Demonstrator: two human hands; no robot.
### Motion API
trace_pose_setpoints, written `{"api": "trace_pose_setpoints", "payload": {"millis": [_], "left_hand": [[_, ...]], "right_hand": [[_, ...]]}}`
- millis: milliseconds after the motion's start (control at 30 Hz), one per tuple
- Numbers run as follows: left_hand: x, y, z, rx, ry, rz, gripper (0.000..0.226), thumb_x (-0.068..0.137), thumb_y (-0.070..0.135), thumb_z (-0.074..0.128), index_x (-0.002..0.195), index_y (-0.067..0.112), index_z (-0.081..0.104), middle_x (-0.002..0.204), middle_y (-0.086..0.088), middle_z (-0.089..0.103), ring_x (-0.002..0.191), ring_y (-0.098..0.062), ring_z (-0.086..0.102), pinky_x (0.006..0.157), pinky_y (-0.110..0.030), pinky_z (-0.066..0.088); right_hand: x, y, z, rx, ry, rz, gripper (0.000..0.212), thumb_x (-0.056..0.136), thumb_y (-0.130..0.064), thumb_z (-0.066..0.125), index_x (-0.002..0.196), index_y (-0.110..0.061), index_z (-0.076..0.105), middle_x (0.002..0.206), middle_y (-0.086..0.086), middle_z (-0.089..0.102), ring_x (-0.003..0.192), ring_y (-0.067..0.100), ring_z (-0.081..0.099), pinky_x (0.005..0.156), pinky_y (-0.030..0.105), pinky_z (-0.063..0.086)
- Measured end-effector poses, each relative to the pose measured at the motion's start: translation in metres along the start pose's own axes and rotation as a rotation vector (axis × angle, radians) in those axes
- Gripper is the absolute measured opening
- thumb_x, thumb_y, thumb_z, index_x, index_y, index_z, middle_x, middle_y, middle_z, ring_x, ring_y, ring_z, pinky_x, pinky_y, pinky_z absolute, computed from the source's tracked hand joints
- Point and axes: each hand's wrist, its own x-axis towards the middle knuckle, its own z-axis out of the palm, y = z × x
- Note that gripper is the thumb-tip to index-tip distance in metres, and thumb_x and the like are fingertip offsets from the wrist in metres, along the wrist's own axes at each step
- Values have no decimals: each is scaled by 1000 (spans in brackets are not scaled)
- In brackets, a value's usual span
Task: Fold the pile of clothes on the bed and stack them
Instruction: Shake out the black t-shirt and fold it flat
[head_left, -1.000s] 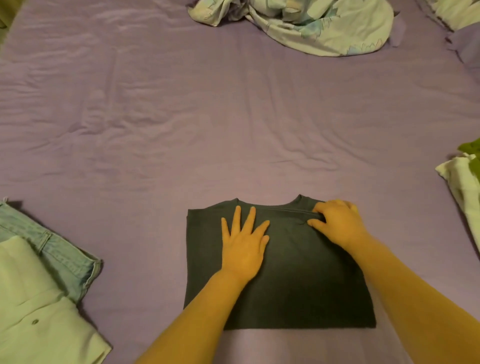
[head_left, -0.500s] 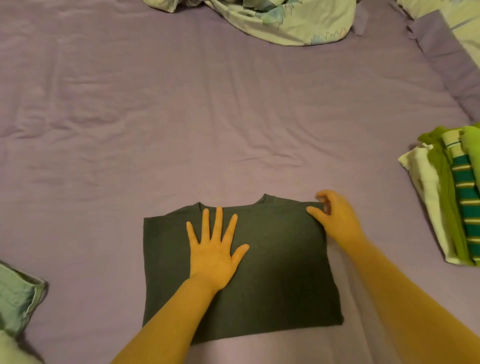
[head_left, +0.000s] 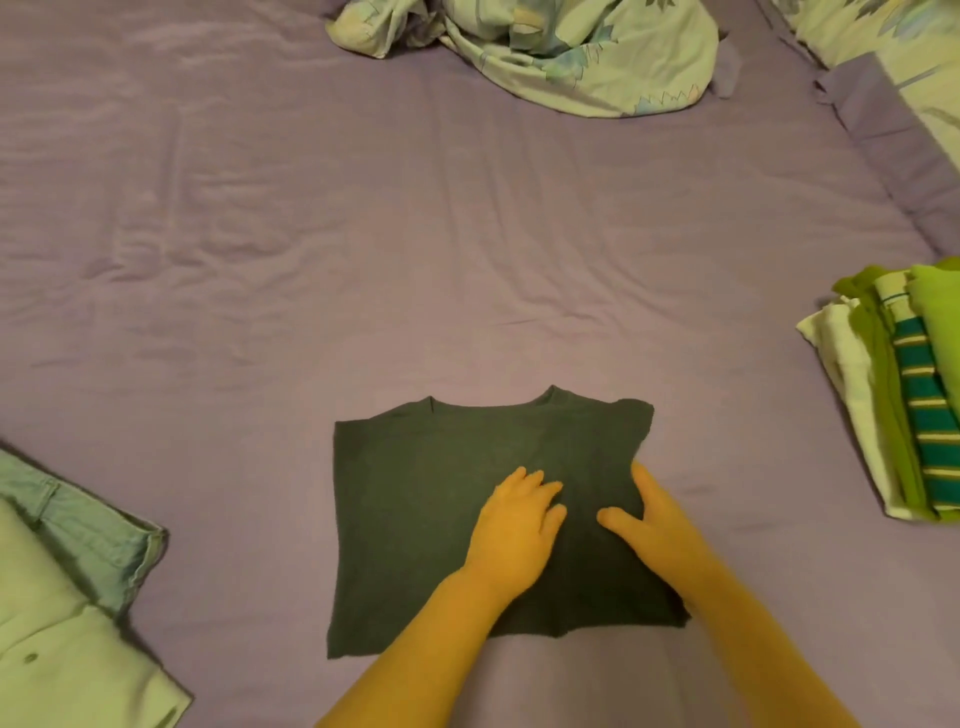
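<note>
In the head view, your left hand (head_left: 514, 525) lay flat and open on the dark shirt (head_left: 447, 519), already folded to a rectangle near the front of the bed (head_left: 467, 260). Your right hand (head_left: 660, 525) rested open on its right edge, gripping nothing. It seemed nearly ready for the folded stack (head_left: 904, 395) well off to your right. Jeans (head_left: 88, 514) and a pale garment (head_left: 67, 660) waited at left; the rumpled floral bedding (head_left: 561, 47) lay far off, blocking nothing.
</note>
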Motion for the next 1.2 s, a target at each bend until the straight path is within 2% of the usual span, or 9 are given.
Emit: {"api": "trace_pose_setpoints", "payload": {"millis": [133, 233, 400, 533, 633, 767, 933, 1033, 1200], "left_hand": [[-35, -8, -50, -1093, 47, -384, 38, 100, 47, 32, 115, 26, 59, 116, 3, 66, 107, -17, 62, 99, -39, 48], [-60, -40, -66, -1302, 165, -436, 54, 92, 61, 31, 119, 26, 61, 108, -3, 72, 100, -17, 69, 80, -30, 57], [-86, -87, -72, -1372, 293, -499, 51, 78, 59, 52, 118, 29, 62, 113, 5, 70, 103, -11, 66, 90, -33, 51], [-90, -114, -73, -1270, 268, -528, 56, 92, 37, 55, 144, 20, 41, 140, 0, 51, 128, -18, 48, 112, -41, 36], [-89, -126, -69, -1006, 369, -514, 47, 93, 22, 59, 138, 13, 48, 123, -2, 62, 113, -16, 58, 102, -35, 45], [-84, -137, -64, -530, 481, -569, 71, 86, 34, 68, 145, 11, 36, 144, -8, 44, 132, -26, 42, 109, -45, 37], [-72, -124, -62, -890, 331, -703, 93, 76, 45, 76, 146, 13, 24, 142, -10, 44, 124, -31, 49, 104, -46, 43], [-75, -115, -59, -843, 296, -740, 65, 76, 46, 75, 122, 15, 41, 122, -8, 56, 104, -27, 57, 96, -45, 49], [-97, -92, -65, -980, 359, -553, 34, 89, 31, 65, 120, 24, 54, 116, -2, 62, 102, -21, 60, 94, -38, 49]], "right_hand": [[-15, -59, 50, 72, -181, -204, 82, 88, -6, 59, 150, -30, 11, 135, -9, 39, 117, 8, 48, 92, 19, 44], [-22, -82, 113, -92, -204, -265, 87, 88, -16, 61, 151, -33, 4, 125, -5, 40, 102, 7, 53, 84, 20, 50], [-28, -84, 195, -290, -134, -304, 83, 91, -23, 54, 151, -31, -3, 135, -3, 33, 90, 11, 58, 74, 24, 54], [-24, -78, 215, -343, -206, -354, 81, 93, -30, 57, 153, -25, 2, 147, -4, 21, 112, 13, 53, 90, 21, 49], [-24, -65, 199, -334, -289, -399, 68, 93, -27, 56, 150, -22, 20, 152, -4, 25, 126, 12, 43, 106, 24, 39], [-14, -39, 154, -410, 188, -277, 52, 93, -19, 57, 142, -13, 40, 146, 7, 40, 133, 23, 37, 111, 34, 30], [-8, -38, 143, 27, 112, -14, 61, 90, -18, 63, 143, -8, 34, 143, 13, 42, 128, 29, 44, 104, 39, 39], [-12, -39, 148, 130, 75, 20, 56, 89, -17, 64, 138, -9, 39, 135, 13, 51, 118, 29, 52, 95, 37, 44], [-30, -47, 129, 254, -39, 20, 50, 90, -13, 63, 136, -13, 45, 127, 7, 57, 101, 20, 56, 81, 26, 48]]}}
